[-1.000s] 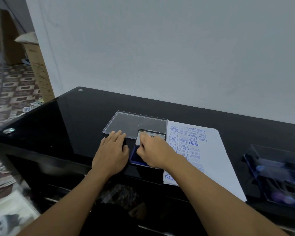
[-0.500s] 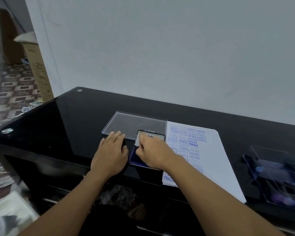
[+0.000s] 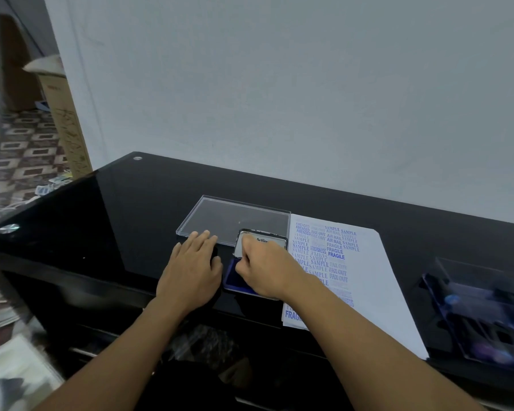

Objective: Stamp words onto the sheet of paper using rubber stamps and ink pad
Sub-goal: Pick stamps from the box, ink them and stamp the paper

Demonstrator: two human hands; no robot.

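Paper [image 3: 377,277] lies just right of the ink pad [image 3: 230,277], nearest the right hand [image 3: 267,268], curled on that pad around a hidden, probable stamp; left hand [image 3: 190,268] lies flat to the pad's left.

Cardboard box [image 3: 64,123], patterned floor [image 3: 15,161]

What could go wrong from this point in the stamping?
1. The sheet of paper is already crowded with blue words along its left side, so the next print may overlap one.
2. The right hand is curled over the ink pad and its forearm crosses the sheet's near corner, so it could smear prints there.
3. The left hand lies flat on the table, so nothing holds the sheet; it may slip.
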